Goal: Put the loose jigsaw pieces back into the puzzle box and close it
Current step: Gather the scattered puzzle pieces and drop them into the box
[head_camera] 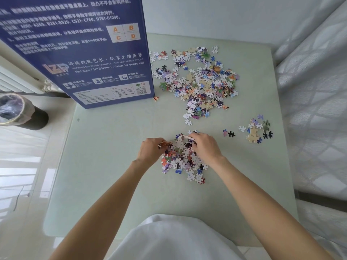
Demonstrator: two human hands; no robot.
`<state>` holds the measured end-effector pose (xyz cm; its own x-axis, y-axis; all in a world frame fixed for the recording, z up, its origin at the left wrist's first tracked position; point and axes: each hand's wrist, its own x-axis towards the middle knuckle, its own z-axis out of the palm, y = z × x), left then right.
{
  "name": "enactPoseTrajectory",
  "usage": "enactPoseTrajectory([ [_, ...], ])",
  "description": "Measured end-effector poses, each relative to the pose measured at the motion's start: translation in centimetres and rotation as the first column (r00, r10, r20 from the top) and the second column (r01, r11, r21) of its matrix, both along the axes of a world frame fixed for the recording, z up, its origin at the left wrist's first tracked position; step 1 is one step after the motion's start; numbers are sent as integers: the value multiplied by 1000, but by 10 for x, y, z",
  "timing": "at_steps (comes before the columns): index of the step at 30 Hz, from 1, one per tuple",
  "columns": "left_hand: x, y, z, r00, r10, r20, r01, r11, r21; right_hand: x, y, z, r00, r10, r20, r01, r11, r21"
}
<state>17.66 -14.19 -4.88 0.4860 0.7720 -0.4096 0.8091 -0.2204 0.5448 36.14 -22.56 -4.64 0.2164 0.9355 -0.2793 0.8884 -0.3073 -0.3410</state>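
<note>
Between left hand [150,149] and right hand [205,147], near pile of jigsaw pieces [183,160], glossy card; curled fingers gather it, fingertips hidden. Beyond left hand, puzzle box [78,53] upright, top cut off.

The puzzle box [78,53] is dark blue with white lettering and orange letters. The jigsaw pieces [199,81] are white, purple, blue, orange, green and tan on a pale green table [112,147].

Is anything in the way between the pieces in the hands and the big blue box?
Nothing visible. The left hand and right hand gather the near pile, and the table between it and the box looks bare.
</note>
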Motion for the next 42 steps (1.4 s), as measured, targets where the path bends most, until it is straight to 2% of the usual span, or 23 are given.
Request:
enactPoseTrajectory([
  [4, -4, 6, 1, 997, 61, -36, -63, 996, -61, 7, -1, 0, 982, -139, -126, 142, 990, 14],
  [9, -1, 10, 4, 998, 9, -55, -16, 990, -137, 11, 0, -3, 960, -183, -210, 176, 983, -52],
  [12, 1, 9, 2, 994, -60, -95, 48, 991, -123, 8, 3, -5, 962, -196, -190, 179, 978, -104],
  [14, 2, 8, -1, 994, -51, -101, 43, 995, -88, 4, 4, -7, 973, -183, -144, 172, 982, -83],
  [17, 2, 7, -5, 998, -1, -63, -2, 999, -54, 1, 2, -10, 974, -188, -123, 191, 982, 10],
  [24, -11, 6, 10, 987, 111, 116, -107, 994, -37, -1, -7, 12, 947, -230, -223, 261, 957, 123],
  [30, -19, 30, 105, 922, -47, 385, -36, 978, 205, 2, -5, 77, 914, -206, -350, 297, 927, 230],
  [34, -24, 76, 203, 847, -148, 510, -110, 890, 442, 11, 24, 137, 880, -151, -450, 296, 915, 273],
  [37, -26, 113, 270, 836, -199, 511, -173, 788, 591, 13, 55, 187, 868, -76, -491, 274, 898, 345],
  [39, -29, 140, 300, 835, -193, 516, -222, 739, 635, 11, 80, 220, 878, -7, -479, 234, 879, 416],
  [42, -36, 180, 324, 886, -165, 434, -213, 686, 695, 6, 122, 267, 866, 119, -485, 177, 835, 521],
])
